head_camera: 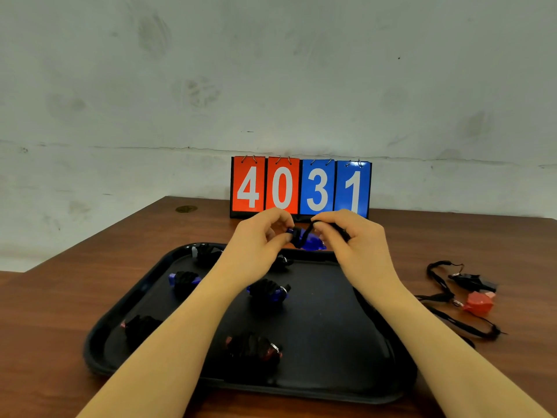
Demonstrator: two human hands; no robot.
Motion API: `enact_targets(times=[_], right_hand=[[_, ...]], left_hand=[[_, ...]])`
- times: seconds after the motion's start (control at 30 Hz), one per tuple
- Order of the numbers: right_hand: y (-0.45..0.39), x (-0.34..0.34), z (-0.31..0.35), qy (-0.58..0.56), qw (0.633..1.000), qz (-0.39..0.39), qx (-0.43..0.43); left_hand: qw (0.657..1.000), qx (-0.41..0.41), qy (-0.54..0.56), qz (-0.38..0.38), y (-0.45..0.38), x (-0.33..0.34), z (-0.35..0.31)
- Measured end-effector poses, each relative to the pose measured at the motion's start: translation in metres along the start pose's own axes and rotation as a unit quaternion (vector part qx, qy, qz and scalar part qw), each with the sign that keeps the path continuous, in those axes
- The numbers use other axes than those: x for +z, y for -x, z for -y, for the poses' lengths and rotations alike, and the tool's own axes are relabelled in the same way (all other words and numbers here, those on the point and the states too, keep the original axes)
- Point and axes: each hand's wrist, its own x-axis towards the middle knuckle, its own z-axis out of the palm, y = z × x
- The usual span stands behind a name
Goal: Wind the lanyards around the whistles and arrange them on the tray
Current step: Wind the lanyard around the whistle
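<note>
My left hand (259, 239) pinches a blue whistle (310, 241) above the far edge of the black tray (331, 342). My right hand (349, 239) pinches its black lanyard (306, 233), which runs onto the whistle. Several wound whistles lie on the tray: blue ones (184, 280) (269, 291), red ones (140, 325) (256, 349), and dark ones at the far edge (206, 251) (283, 262). Right of the tray, a black whistle (473, 280) and a red whistle (479, 303) lie on the table with loose lanyards (443, 297).
A brown wooden table (60, 312) holds the tray. A flip scoreboard (300, 188) reading 4031 stands behind my hands against the grey wall. The table's left edge runs diagonally at the left.
</note>
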Motion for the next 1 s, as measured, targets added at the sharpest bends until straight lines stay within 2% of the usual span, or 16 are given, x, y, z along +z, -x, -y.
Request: enact_targets(times=[0.13,0.3,0.43,0.6,0.7,0.87,1.0], right_hand=[[0.0,-0.002,0.001,-0.062,0.995,0.006,0.08],[-0.003,-0.006,0.0,-0.104,0.987,0.042,0.114],[-0.005,-0.01,0.0,-0.178,0.97,0.055,0.157],[-0.006,-0.012,-0.006,-0.193,0.958,0.062,0.202],[-0.007,-0.011,-0.005,-0.203,0.953,0.075,0.211],[-0.002,-0.004,0.005,-0.197,0.959,0.098,0.177],[-0.002,0.0,0.009,-0.192,0.962,0.112,0.158]], left_hand=[[0.999,0.02,0.022,0.019,0.001,0.0,-0.001],[0.995,0.023,0.074,0.054,0.003,-0.002,-0.005],[0.993,0.02,0.104,0.05,0.004,-0.002,-0.007],[0.987,0.02,0.149,0.05,0.005,-0.002,-0.01],[0.982,0.013,0.187,0.029,0.003,-0.001,-0.01],[0.96,-0.027,0.279,-0.021,0.001,-0.001,-0.008],[0.96,-0.049,0.269,-0.059,-0.001,-0.001,-0.006]])
